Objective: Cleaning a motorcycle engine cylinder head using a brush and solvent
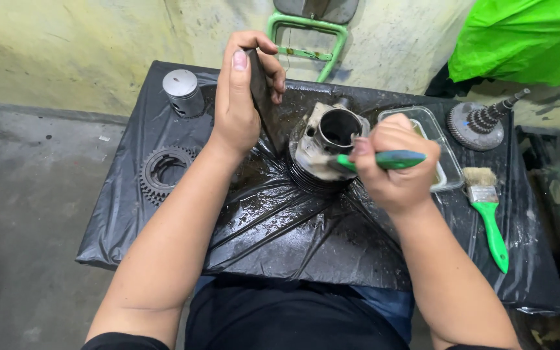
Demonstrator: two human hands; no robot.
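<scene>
In the middle of the frame the left hand (236, 107) grips a dark flat piece (262, 97) and the right hand (393, 165) clenches a green-handled brush (384, 160) over the engine cylinder (325, 152), which could slide on the wet black sheet (293, 227).

Bare forearms, black short sleeves, a dark top (perhaps an apron) over blue trousers.

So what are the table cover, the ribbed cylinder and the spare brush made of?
Cover: looks like thin black plastic sheet, glossy, creased, wet. Cylinder: seemingly cast metal, dull grey, grimy. Brush: green handle probably plastic, shiny metal band, pale bristles.
</scene>
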